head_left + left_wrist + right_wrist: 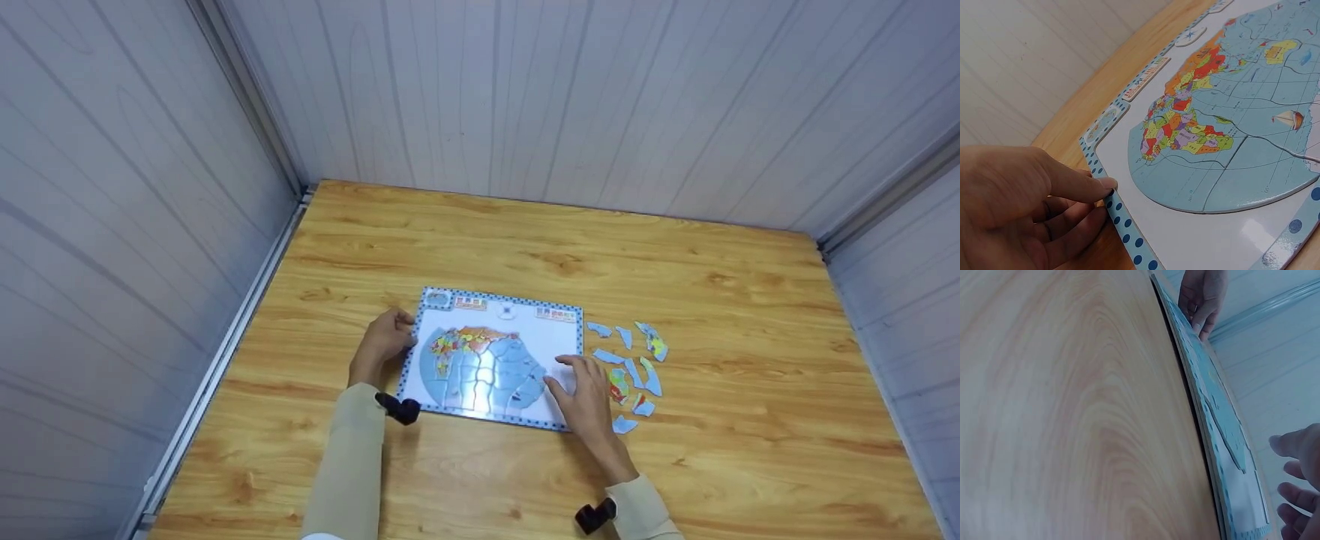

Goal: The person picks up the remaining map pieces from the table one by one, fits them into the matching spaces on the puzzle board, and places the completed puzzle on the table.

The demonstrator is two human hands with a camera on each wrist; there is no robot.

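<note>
A map puzzle board (pixel 551 337) with a dotted blue border lies on the table. On it, joined pieces form part of a world map (pixel 480 371), blue sea with coloured land; its right side is ragged and white backing shows there. My left hand (pixel 386 337) holds the board's left edge, thumb (pixel 1105 184) on the border and the other fingers curled beside and below it. Over the board's right part hovers my right hand (pixel 589 394), thumb and forefinger apart, with nothing visible between them. In the right wrist view its fingers (pixel 1297 495) are loosely bent.
Several loose puzzle pieces, such as a yellow-and-blue piece (pixel 652 341), a blue strip (pixel 607 356) and a red-and-green piece (pixel 619 384), lie right of the board. The wooden table (pixel 720 315) meets pale panel walls (pixel 480 97) at the back and sides.
</note>
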